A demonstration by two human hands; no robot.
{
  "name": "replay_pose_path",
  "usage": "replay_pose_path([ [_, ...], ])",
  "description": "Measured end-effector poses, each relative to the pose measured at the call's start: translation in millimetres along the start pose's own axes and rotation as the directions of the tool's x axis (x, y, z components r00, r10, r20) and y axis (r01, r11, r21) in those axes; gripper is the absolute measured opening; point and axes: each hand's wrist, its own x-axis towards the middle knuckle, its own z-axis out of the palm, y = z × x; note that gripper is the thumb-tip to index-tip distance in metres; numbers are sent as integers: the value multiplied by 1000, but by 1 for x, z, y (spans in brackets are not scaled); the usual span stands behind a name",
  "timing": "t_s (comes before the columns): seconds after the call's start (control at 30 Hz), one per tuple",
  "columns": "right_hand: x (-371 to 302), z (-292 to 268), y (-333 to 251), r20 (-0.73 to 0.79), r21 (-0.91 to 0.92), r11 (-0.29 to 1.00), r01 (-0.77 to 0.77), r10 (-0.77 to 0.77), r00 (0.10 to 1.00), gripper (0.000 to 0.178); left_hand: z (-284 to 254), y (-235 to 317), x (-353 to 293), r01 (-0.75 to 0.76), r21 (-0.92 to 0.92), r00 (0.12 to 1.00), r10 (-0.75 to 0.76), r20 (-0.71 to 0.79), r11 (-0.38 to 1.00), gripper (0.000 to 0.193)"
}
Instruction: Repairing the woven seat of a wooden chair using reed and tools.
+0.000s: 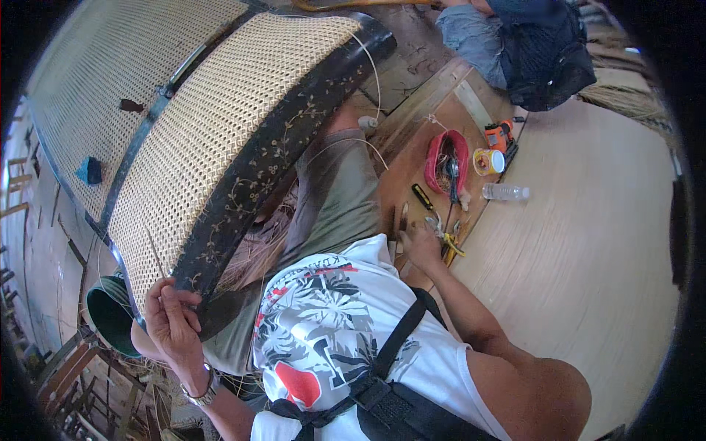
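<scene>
My left hand (173,316) is closed around a thin pointed stick (155,253), which stands up over the near corner of a woven cane panel (243,95). A black curved frame (257,176) with gold leaf patterns edges the panel. My right hand (423,246) is down among tools on a wooden board, its fingers apart and their tips partly hidden. Beside it lie yellow-handled pliers (451,240) and a black-and-yellow screwdriver (422,196). A loose pale cane strand (373,66) hangs off the frame's far end, and another cane strand (368,141) arches over my leg.
Past the tools are a red basket (429,165) holding scraps and a tool, a white tub (488,162), a clear plastic bottle (506,192) and an orange power tool (499,136). A blue lump (90,170) rests on the farther cane panel. Another person (471,40) is at the upper right.
</scene>
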Motion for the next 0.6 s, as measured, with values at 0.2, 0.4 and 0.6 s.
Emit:
replay_pose_path([
  [0.2,12,37,3,84,160,944,-289,279,957,38,9,-3,-23,191,-168,981,-187,44,967,18],
  [0.4,16,53,17,12,190,949,-250,252,968,31,26,-1,-32,210,-291,974,-175,143,933,16],
  [0.6,9,34,8,102,123,980,-157,145,984,24,32,14,-23,251,-197,963,-225,147,948,16],
])
